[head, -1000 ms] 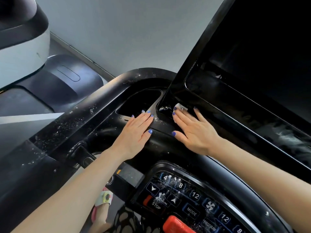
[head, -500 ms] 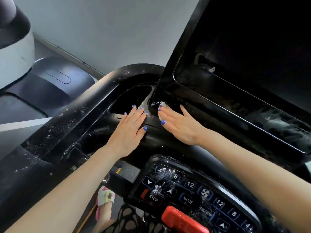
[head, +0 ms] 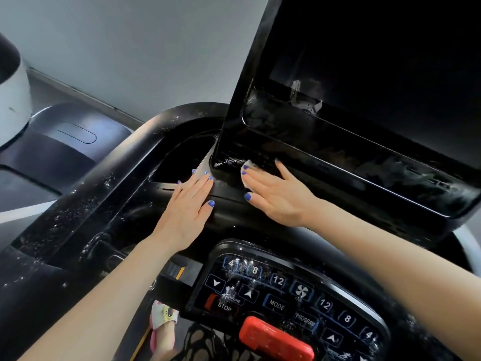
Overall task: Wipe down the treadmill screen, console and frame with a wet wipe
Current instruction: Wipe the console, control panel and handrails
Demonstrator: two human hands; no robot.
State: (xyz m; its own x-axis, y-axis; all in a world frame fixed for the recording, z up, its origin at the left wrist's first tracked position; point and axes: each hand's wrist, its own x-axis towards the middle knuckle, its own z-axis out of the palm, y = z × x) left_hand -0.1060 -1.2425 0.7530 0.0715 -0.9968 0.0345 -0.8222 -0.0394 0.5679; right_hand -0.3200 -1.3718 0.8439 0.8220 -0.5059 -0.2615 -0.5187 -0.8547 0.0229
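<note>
Two hands lie flat on your treadmill console [head: 145, 204], both with straight fingers. Your right hand [head: 276, 196] presses a white wipe [head: 247, 175] against the lower left corner of the screen [head: 364, 105] housing; only a small part of the wipe shows under the fingertips, beside a wet smear. Your left hand [head: 187, 212] holds nothing and rests just beside it, apart from it, with its fingertips at the edge of the cup recess [head: 182, 162]. Wet streaks cover the lower band of the screen. White droplets speckle the curved frame [head: 86, 196] to the left. Nearer to you is the button panel [head: 281, 293], also spotted with droplets, with STOP, MODE and PROGRAM keys and a red key [head: 276, 340] at its lower edge. Below the left forearm you see a foot in a slipper [head: 164, 319]. Behind the treadmill stands a grey wall [head: 130, 48].
</note>
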